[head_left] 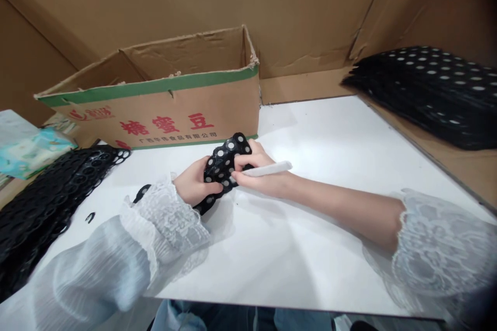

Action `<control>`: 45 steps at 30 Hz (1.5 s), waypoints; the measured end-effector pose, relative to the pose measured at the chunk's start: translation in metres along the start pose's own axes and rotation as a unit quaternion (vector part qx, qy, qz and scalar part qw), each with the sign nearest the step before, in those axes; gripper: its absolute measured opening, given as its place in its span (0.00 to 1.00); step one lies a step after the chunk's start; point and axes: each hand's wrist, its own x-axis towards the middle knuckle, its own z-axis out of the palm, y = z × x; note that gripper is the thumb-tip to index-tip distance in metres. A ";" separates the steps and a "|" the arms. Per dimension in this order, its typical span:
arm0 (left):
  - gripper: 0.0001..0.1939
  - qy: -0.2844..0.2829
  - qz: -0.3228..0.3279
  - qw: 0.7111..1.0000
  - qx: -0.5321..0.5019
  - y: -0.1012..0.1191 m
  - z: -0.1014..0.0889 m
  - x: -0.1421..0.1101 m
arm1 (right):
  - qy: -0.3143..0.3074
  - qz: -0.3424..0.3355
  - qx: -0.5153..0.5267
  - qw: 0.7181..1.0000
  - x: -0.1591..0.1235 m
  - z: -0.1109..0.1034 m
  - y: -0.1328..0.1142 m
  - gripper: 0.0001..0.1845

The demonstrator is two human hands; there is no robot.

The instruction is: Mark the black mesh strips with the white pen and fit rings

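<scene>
One scalloped dotted strip (224, 164), left grip (193, 182); tapered tool (268, 168), right grip (267, 182)

We see a black strip (218, 166) with rows of white dots, and a white pen (268, 168). Our sleeves (97, 261) are pale grey-white with white lace patterning; our trousers (180, 316) are blue. The desk (287, 253) is plain white. The box (235, 101) is brown, banded in green, lettered in red and black. We find the stack (419, 95) black with whitish dots, the mesh (58, 186) black and ring-patterned, the packet (33, 152) aqua and white, the wall (310, 5) brown.
</scene>
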 end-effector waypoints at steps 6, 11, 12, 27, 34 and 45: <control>0.16 0.029 -0.014 0.999 -0.008 0.001 0.007 0.000 | 0.026 -0.032 -0.097 0.994 0.000 0.010 0.002 0.07; 0.16 0.040 -0.022 0.998 -0.035 -0.002 0.004 0.001 | 0.045 -0.046 -0.143 0.988 0.000 0.011 0.003 0.07; 0.17 0.041 -0.022 0.998 -0.038 -0.003 0.003 0.002 | 0.048 -0.043 -0.143 0.988 0.000 0.011 0.003 0.07; 0.21 -0.046 0.026 0.998 0.041 -0.002 -0.020 0.012 | 0.082 0.047 -0.061 0.994 0.006 0.004 -0.005 0.08; 0.31 0.015 0.051 0.922 0.383 -0.019 -0.052 -0.005 | 0.064 0.127 -0.032 0.989 -0.008 -0.024 -0.005 0.10; 0.14 0.255 0.154 0.702 0.647 -0.020 -0.077 -0.003 | 0.022 0.177 0.049 0.983 -0.040 -0.040 -0.008 0.14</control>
